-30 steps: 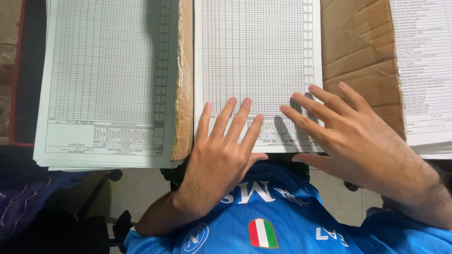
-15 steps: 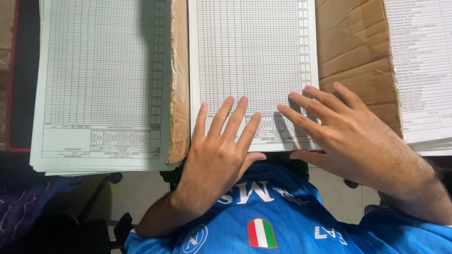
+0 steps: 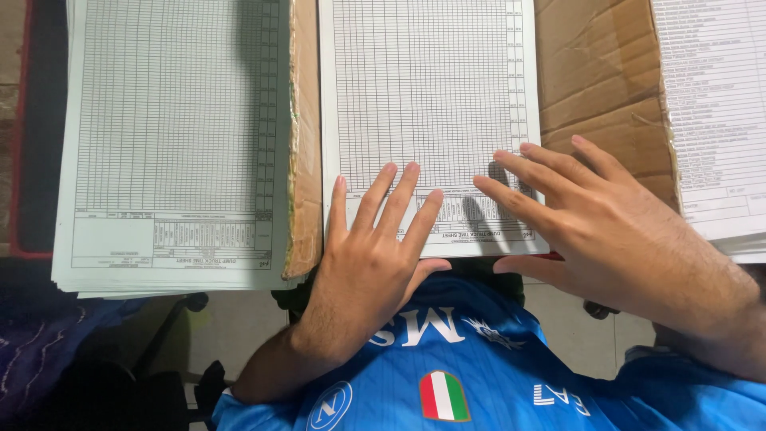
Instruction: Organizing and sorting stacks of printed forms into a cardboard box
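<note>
A white stack of ruled table sheets (image 3: 427, 96) lies in the middle, on brown cardboard (image 3: 594, 80). My left hand (image 3: 371, 255) rests flat on the stack's near edge, fingers spread and pointing away from me. My right hand (image 3: 598, 223) lies flat over the stack's near right corner, fingertips on the paper, thumb under the edge. Neither hand grips anything. My blue shirt (image 3: 479, 367) fills the bottom of the view.
A pale green stack of the same ruled sheets (image 3: 171, 144) lies to the left, overhanging the cardboard's torn edge (image 3: 303, 160). Another white stack of printed sheets (image 3: 714, 120) sits at the far right. A red-edged dark surface (image 3: 32, 128) borders the far left. Floor shows below.
The view has shifted slightly. Both hands stay flat on the middle stack, with the fingers moved only a little.
</note>
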